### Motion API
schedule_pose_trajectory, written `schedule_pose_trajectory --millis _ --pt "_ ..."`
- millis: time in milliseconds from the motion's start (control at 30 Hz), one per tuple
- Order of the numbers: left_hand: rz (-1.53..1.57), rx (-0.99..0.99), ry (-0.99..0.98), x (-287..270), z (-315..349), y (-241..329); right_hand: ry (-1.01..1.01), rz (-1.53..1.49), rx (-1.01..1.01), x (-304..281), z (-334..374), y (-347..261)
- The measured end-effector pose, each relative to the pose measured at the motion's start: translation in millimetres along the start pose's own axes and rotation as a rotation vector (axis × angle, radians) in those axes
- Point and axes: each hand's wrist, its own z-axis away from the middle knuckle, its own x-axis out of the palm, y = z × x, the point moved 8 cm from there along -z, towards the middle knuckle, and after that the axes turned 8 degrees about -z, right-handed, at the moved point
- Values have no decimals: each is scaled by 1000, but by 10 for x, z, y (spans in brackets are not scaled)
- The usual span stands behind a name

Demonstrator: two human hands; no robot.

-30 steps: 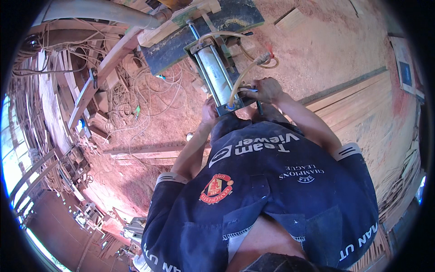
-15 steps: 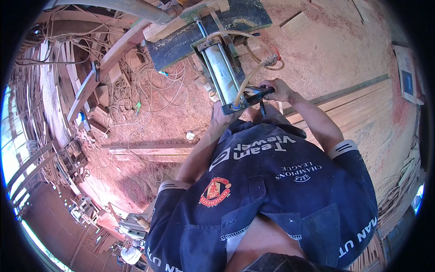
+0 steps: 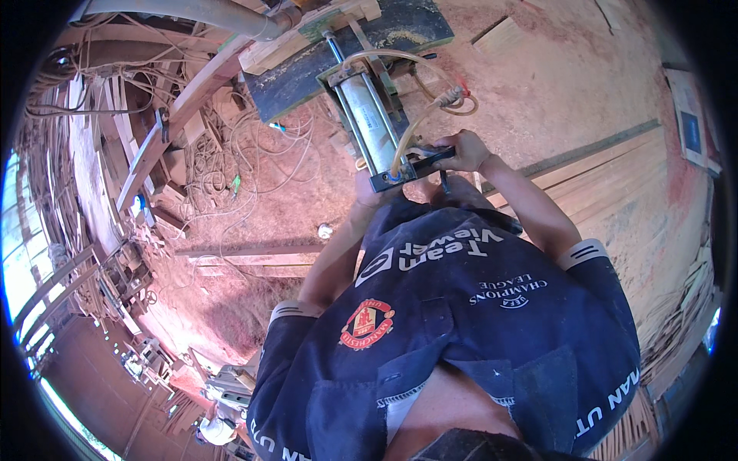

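A silver pneumatic cylinder (image 3: 367,123) with a black end block slants across the upper middle, its rod pointing at the wooden piece (image 3: 307,42) on a dark board (image 3: 280,94). My left hand (image 3: 370,190) is at the left of the cylinder's near end; its fingers are hidden by the block. On the other side, my right hand (image 3: 466,150) is closed round the end of a black bar-shaped handle (image 3: 432,162) beside the block. A tan air hose (image 3: 409,142) curves from the near end, and another loops out to a fitting with a red part (image 3: 453,94).
Tangled hoses (image 3: 238,173) and wood offcuts lie on the dusty floor at left. A long timber (image 3: 177,111) slants there. Boards (image 3: 592,173) lie at right, and a grey pipe (image 3: 223,15) crosses the top left. Another person in white headwear (image 3: 217,432) is at lower left.
The cylinder and my right hand have shifted slightly left in view, along with the surroundings. My right hand stays on the black handle and its fingers look more tightly curled.
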Motion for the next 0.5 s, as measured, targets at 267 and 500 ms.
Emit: schedule_pose_trajectory --millis 267,500 --pt "-32 -95 -59 -48 29 -47 17 204 27 -34 14 -228" --pt "-242 -12 -71 -230 70 190 134 91 -121 -102 127 -150"
